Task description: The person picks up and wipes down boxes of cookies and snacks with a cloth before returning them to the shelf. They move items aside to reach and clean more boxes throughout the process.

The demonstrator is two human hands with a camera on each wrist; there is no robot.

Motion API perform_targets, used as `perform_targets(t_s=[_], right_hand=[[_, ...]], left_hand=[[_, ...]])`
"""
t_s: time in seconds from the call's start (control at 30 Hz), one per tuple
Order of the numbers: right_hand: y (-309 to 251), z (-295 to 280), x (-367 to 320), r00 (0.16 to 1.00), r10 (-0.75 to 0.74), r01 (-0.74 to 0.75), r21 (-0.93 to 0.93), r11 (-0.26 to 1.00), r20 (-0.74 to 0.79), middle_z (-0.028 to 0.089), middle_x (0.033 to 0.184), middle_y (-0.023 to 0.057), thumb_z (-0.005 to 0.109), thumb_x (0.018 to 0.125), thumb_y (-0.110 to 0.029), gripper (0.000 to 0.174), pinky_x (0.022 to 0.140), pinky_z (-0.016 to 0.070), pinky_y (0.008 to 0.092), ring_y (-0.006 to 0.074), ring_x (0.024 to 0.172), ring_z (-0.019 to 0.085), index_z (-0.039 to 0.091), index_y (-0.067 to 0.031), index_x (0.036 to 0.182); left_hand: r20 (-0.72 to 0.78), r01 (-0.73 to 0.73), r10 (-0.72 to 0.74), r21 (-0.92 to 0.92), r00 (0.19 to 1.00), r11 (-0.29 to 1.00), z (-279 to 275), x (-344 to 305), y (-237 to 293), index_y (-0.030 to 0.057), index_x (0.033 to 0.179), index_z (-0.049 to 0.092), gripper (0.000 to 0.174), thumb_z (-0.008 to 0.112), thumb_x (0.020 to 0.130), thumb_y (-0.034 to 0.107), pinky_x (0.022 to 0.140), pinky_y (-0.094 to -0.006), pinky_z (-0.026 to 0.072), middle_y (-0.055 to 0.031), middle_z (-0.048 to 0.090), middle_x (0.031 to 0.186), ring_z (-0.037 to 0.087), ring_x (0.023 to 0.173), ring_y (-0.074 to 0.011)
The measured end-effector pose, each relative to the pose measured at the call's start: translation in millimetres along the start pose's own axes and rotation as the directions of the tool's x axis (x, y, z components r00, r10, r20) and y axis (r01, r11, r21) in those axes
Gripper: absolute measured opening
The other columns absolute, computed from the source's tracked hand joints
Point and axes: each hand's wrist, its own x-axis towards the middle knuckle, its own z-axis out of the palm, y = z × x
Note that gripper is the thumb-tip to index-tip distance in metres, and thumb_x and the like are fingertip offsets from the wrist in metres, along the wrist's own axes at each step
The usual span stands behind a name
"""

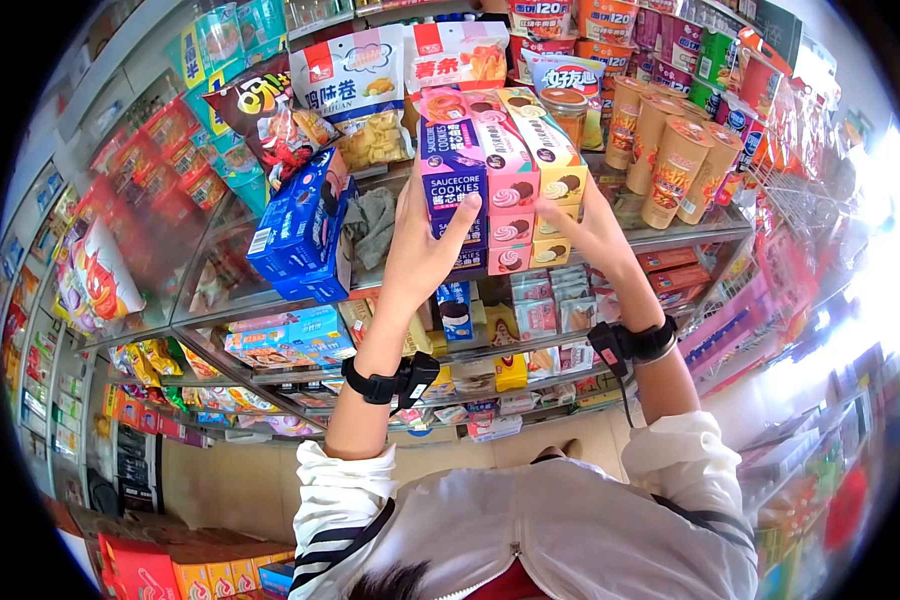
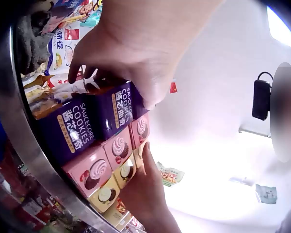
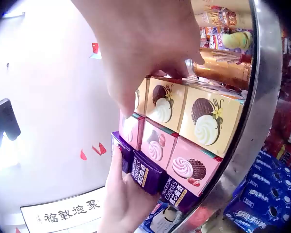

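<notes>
Purple cookie boxes [image 1: 454, 190], pink boxes [image 1: 511, 190] and yellow boxes [image 1: 555, 165] stand side by side in a stacked block on the glass counter's top. The left hand [image 1: 430, 245] grips the purple side, its thumb across the front and its other fingers hidden behind in the head view. On the yellow side the right hand [image 1: 595, 230] holds the block, thumb on the front. In the left wrist view the left hand [image 2: 131, 58] lies over the top purple box [image 2: 111, 111]. The right wrist view shows the right hand [image 3: 145, 48] on the top yellow box [image 3: 141, 94].
Blue boxes [image 1: 300, 230] and a grey cloth [image 1: 371, 225] lie left of the block. Snack bags [image 1: 355, 85] stand behind it. To the right are tall paper cups [image 1: 676, 170] and a jar [image 1: 564, 115]. The counter's metal edge [image 1: 660, 238] runs along the front.
</notes>
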Motion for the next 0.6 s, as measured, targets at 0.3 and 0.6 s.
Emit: perform_targets(t_s=[0.3,0.6], right_hand=[[-3,2,-33,0.971,-0.149,0.090,-0.289,0.953,-0.188,0.055,0.128,0.0139,0.087,0.068,-0.015,0.083,0.097,0.0452,0.0351,0.0196,0.114,0.055,0.041,0.0029,0.135],[-11,23,-56,0.868,-0.321,0.189,-0.345,0.919,-0.380,0.062,0.110,0.0048,0.075,0.075,-0.002,0.049,0.087,0.0486,0.0308,0.0138,0.095,0.060,0.053,0.0009,0.119]], left_hand=[[-0.082,-0.120,0.140,0.208,0.987,0.971,3,-31,45,0.0000,0.143,0.027,0.098,0.085,0.071,0.031,0.106,-0.0450,0.0367,-0.0191,0.037,0.132,0.042,0.126,-0.0338],[-0.238,-0.154,0.308,0.503,0.921,0.850,21,-48,23,0.0021,0.124,0.037,0.069,0.081,0.072,0.010,0.087,-0.0371,0.0463,-0.0151,0.059,0.108,0.061,0.098,-0.0278]])
